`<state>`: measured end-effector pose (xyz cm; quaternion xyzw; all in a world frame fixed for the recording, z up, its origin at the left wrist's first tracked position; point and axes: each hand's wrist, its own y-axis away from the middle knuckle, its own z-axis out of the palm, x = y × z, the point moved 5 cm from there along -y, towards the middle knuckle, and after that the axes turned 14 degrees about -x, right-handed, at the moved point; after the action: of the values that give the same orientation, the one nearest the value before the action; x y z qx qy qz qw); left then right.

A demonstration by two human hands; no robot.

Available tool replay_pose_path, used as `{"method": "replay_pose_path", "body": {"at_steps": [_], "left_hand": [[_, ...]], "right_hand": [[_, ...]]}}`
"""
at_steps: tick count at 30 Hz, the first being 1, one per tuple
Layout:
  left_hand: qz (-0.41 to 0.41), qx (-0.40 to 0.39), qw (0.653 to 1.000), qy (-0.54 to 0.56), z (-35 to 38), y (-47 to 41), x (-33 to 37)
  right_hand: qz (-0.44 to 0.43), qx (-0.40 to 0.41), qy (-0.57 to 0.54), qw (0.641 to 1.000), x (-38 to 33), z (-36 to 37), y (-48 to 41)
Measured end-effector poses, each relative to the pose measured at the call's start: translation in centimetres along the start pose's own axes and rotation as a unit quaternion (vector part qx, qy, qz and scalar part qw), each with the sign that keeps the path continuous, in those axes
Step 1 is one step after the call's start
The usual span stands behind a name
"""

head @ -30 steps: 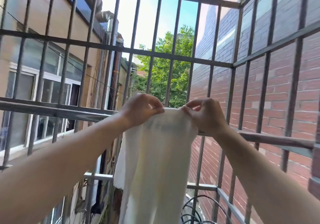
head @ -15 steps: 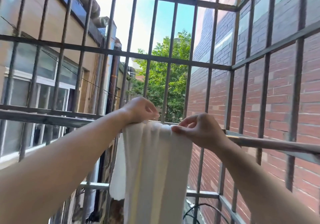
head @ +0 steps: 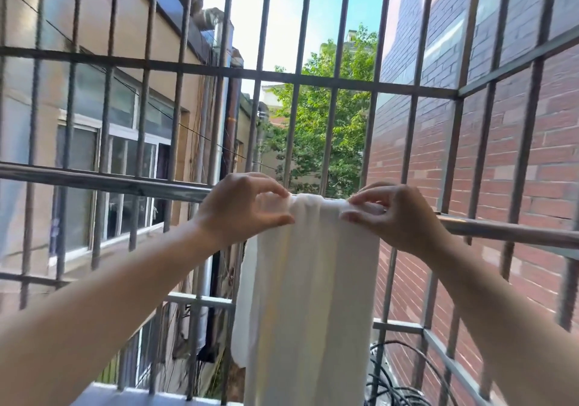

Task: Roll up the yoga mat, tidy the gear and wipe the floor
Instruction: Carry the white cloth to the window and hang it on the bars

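Observation:
A white cloth [head: 310, 296] hangs draped over a horizontal metal rail [head: 109, 181] of a barred window cage, its length falling straight down in the middle of the view. My left hand [head: 241, 206] pinches the cloth's top edge at the left, thumb below and fingers above. At the right end of that top fold, my right hand [head: 394, 214] pinches it between thumb and fingers. Both hands sit on the rail, a cloth's width apart. No yoga mat is in view.
Vertical and horizontal iron bars [head: 297, 76] enclose the space in front and to the right. Beyond them stand a beige building with windows [head: 119, 167], a red brick wall [head: 517, 155] and a green tree [head: 322, 129]. Black cables [head: 394, 383] lie coiled at lower right.
The cloth's bunched top has been spread wider along the rail as my hands moved apart. The view has tilted slightly, so the hands sit lower in the frame.

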<state>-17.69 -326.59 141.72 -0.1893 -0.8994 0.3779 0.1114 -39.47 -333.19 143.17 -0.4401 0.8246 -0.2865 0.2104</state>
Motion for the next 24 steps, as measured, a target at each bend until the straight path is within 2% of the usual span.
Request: {"method": "replay_pose_path", "body": {"at_steps": [2,5,8,13,20,24], "left_hand": [[0.004,-0.024,1.000,-0.010,0.5,0.4,-0.1],[0.011,-0.003,1.000,-0.011,0.4,0.4,-0.2],[-0.004,0.002,0.999,0.038,-0.3,-0.3,-0.7],[-0.043,0.005,0.993,0.110,-1.2,-2.6,-2.4],[-0.144,-0.027,0.980,0.132,-1.0,-5.8,-4.1],[-0.107,-0.067,0.986,0.109,-0.7,-4.3,-3.4]], "right_hand": [[-0.019,-0.025,0.029,0.999,0.1,0.0,0.4],[-0.026,0.005,0.034,0.999,0.2,-0.1,0.6],[-0.034,0.027,0.005,0.999,0.2,-0.2,0.7],[0.021,0.063,-0.018,0.998,0.9,-2.2,-0.3],[0.146,-0.031,-0.048,0.988,4.7,-2.5,-3.8],[0.100,-0.026,-0.052,0.993,3.2,-2.3,-2.6]]}}
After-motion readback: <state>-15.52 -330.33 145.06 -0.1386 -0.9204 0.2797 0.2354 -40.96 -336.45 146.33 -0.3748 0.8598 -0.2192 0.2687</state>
